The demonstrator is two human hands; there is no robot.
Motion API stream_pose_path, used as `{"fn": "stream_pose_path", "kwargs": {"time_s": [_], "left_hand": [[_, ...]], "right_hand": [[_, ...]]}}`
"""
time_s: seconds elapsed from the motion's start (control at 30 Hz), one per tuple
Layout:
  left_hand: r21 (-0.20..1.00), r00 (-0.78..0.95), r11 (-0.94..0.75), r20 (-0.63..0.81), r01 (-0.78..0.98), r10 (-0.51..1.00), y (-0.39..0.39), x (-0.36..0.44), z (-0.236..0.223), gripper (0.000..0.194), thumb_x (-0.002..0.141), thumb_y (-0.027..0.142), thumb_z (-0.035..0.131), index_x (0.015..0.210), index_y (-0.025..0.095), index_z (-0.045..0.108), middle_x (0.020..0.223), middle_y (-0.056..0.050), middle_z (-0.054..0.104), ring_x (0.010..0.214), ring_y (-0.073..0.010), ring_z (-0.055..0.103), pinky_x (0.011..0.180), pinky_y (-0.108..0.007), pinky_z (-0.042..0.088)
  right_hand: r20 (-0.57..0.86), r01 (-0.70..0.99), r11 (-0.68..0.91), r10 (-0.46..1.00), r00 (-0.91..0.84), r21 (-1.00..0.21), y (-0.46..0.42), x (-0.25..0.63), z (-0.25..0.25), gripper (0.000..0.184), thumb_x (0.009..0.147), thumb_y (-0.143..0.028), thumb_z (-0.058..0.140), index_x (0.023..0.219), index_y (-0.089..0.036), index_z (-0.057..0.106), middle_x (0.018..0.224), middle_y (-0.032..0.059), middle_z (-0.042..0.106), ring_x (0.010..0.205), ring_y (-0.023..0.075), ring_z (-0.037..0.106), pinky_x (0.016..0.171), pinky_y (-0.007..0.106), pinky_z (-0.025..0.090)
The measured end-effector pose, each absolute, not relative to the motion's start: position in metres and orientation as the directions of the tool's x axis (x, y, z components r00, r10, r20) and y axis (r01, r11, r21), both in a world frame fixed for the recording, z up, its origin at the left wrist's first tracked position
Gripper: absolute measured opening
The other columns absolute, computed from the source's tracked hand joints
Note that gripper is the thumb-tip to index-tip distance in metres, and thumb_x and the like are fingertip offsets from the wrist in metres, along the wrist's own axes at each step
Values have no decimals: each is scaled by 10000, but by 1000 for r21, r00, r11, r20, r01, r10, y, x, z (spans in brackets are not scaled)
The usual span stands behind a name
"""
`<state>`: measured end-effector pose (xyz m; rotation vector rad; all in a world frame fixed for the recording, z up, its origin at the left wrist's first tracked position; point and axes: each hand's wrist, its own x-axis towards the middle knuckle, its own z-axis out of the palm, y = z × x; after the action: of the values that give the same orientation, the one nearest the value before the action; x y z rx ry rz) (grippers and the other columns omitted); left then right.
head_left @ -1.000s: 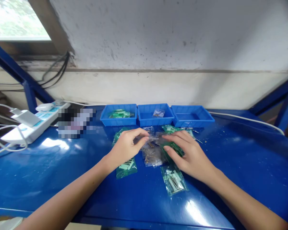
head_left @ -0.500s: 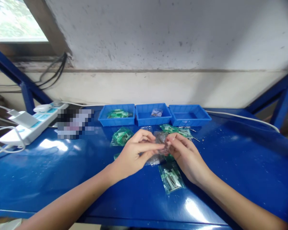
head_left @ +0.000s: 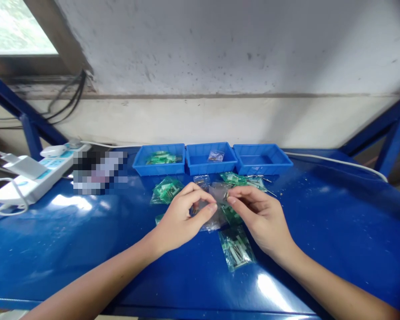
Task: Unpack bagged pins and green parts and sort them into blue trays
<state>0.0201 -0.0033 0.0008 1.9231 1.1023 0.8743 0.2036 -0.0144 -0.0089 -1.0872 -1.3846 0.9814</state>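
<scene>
Clear plastic bag [head_left: 217, 192]: located between the two hands, over other clear bags [head_left: 213, 224] on the blue table [head_left: 173, 280]. Right hand [head_left: 258, 215]: thumb and fingertips narrowed, pinching the bag's right side. Left hand [head_left: 186, 213]: curled, fingertips at the bag's left edge; cannot tell whether they grip it. Green packet [head_left: 236, 249] with white pieces and metal pins lies nearer the person, apart from both hands. Left bin [head_left: 160, 169] contains green packets; middle bin [head_left: 211, 168], a small clear packet [head_left: 216, 155].
</scene>
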Motion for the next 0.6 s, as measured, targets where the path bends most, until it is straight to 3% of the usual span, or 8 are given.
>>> {"fn": "stream_pose_path", "kwargs": {"time_s": [0.1, 0.2, 0.27, 0.33, 0.4, 0.47, 0.53, 0.6], "left_hand": [[942, 365, -153, 35, 298, 930, -4, 22, 1, 380, 930, 409, 358, 835, 188, 652, 685, -1, 467, 610, -125, 448, 566, -258, 387], [984, 347, -15, -48, 179, 937, -4, 23, 0, 347, 916, 418, 393, 816, 178, 623, 619, 22, 442, 555, -105, 405, 523, -233, 355], [977, 331, -58, -13, 204, 944, -5, 24, -2, 234, 886, 355, 479, 810, 173, 604, 604, 33, 455, 536, -94, 406, 511, -220, 351], [932, 306, -216, 123, 291, 944, -6, 24, -4, 154, 870, 285, 511, 830, 170, 606, 606, 33, 487, 529, -90, 430, 510, -217, 366], [799, 302, -455, 356, 392, 885, -6, 22, -8, 99, 861, 218, 530, 860, 172, 618, 662, 15, 552, 572, -97, 483, 551, -227, 404], [572, 362, -675, 573, 466, 735, -6, 19, -10, 96, 849, 144, 545, 891, 175, 625, 730, -3, 603, 642, -110, 518, 620, -248, 430], [350, 470, -799, 665, 489, 580, -6, 16, -11, 147, 851, 95, 533, 936, 174, 623, 778, -18, 626, 686, -122, 519, 665, -267, 436], [215, 564, -840, 656, 498, 502, -7, 14, -10, 180, 861, 76, 510, 972, 169, 618, 794, -29, 624, 693, -131, 503, 667, -275, 434]], "right_hand": [[395, 241, 402, 915, -77, -883, -17, 203, -9, 75, 794, -171, 590, 819, -217, 644, 948, 48, 668, 910, 192, 636, 808, 380, 514], [546, 398, 557, 824, -152, -729, -20, 204, -11, 173, 773, -97, 562, 814, -235, 658, 1083, 55, 586, 1057, 212, 553, 909, 432, 449], [569, 448, 581, 803, -178, -680, -21, 204, -11, 215, 766, -78, 543, 830, -245, 664, 1155, 59, 520, 1136, 227, 489, 941, 448, 417], [534, 459, 547, 828, -174, -699, -21, 205, -9, 208, 766, -98, 550, 860, -244, 664, 1171, 69, 473, 1177, 240, 440, 957, 454, 396], [428, 394, 462, 886, -176, -795, -21, 206, -8, 144, 779, -165, 580, 880, -231, 658, 1098, 74, 487, 1123, 238, 468, 942, 443, 400], [270, 224, 318, 938, -219, -921, -20, 206, -7, 119, 825, -285, 566, 871, -225, 657, 954, 56, 540, 967, 209, 538, 867, 407, 440], [135, 27, 148, 956, -261, -989, -19, 205, -9, 241, 872, -399, 494, 879, -229, 666, 810, 29, 574, 795, 173, 567, 753, 358, 472], [54, -67, 38, 967, -251, -997, -18, 203, -12, 279, 874, -434, 489, 888, -226, 674, 706, 7, 586, 674, 145, 562, 650, 306, 477]]}}
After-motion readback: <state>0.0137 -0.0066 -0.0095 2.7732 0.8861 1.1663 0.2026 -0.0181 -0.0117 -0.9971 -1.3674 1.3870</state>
